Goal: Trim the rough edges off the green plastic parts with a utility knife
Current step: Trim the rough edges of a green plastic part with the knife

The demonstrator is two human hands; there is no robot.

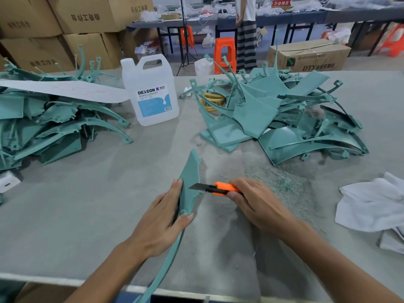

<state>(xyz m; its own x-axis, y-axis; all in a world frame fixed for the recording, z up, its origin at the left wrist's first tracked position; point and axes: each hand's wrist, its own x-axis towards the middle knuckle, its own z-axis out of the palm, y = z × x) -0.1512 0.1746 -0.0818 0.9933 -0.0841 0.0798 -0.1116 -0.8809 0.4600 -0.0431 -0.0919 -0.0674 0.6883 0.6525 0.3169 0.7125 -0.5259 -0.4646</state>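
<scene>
My left hand [162,217] grips a green plastic part [190,178] that stands on edge in the middle of the table, its long curved arm running down past the near table edge. My right hand [254,202] holds an orange utility knife [220,188] by its handle. The dark blade is out and its tip lies against the right side of the part. A heap of green parts [277,119] lies at the back right, and another heap of green parts [50,119] at the left.
A clear plastic jug [150,92] with a blue label stands between the heaps. Green shavings [282,178] litter the grey table [76,204] right of the knife. White cloths [371,204] lie at the right edge. Cardboard boxes, orange stools and a standing person are beyond the table.
</scene>
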